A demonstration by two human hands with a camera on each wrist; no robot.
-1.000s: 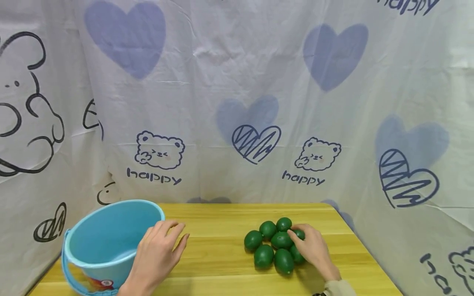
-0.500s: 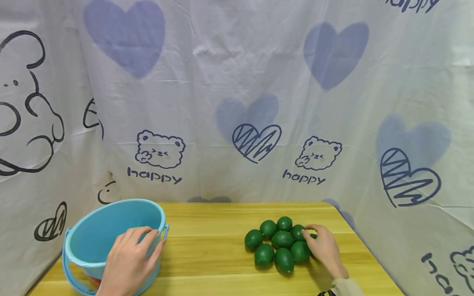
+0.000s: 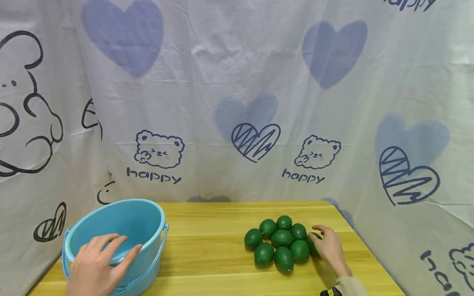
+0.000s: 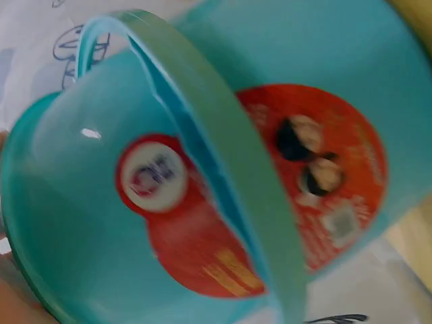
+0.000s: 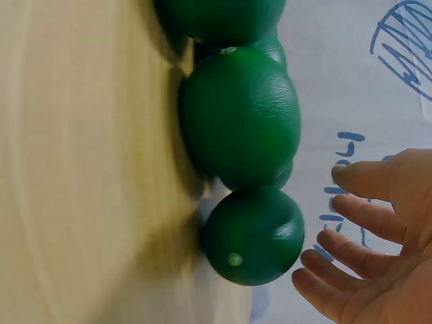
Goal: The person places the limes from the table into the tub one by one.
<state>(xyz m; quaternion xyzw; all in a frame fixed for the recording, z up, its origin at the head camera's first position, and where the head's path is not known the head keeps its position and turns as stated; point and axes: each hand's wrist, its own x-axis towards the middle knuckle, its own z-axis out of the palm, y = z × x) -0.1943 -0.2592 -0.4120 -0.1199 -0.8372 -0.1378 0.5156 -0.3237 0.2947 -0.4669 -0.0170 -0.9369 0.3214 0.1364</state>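
Several green limes (image 3: 284,259) lie bunched on the right part of the wooden table. My right hand (image 3: 331,248) is at the bunch's right end, beside the outermost lime (image 3: 313,245), which it partly covers. In the right wrist view, the fingers of this hand (image 5: 385,250) are spread, with a small gap to the nearest lime (image 5: 253,236). At the left stands a light-blue bucket (image 3: 149,250). My left hand (image 3: 97,263) hovers at its near side, in front of the rim, thumb apart from the fingers. Whether it touches the rim cannot be told.
The bucket's handle (image 4: 229,155) hangs down across its front, over a red label (image 4: 331,155). The yellow wooden table (image 3: 207,246) stretches between bucket and limes. White printed cloth (image 3: 229,82) hangs behind the table and at both sides.
My left hand has moved left and down, from the bucket's right side to its near side. My right hand has shifted right, uncovering more limes, which stay in place.
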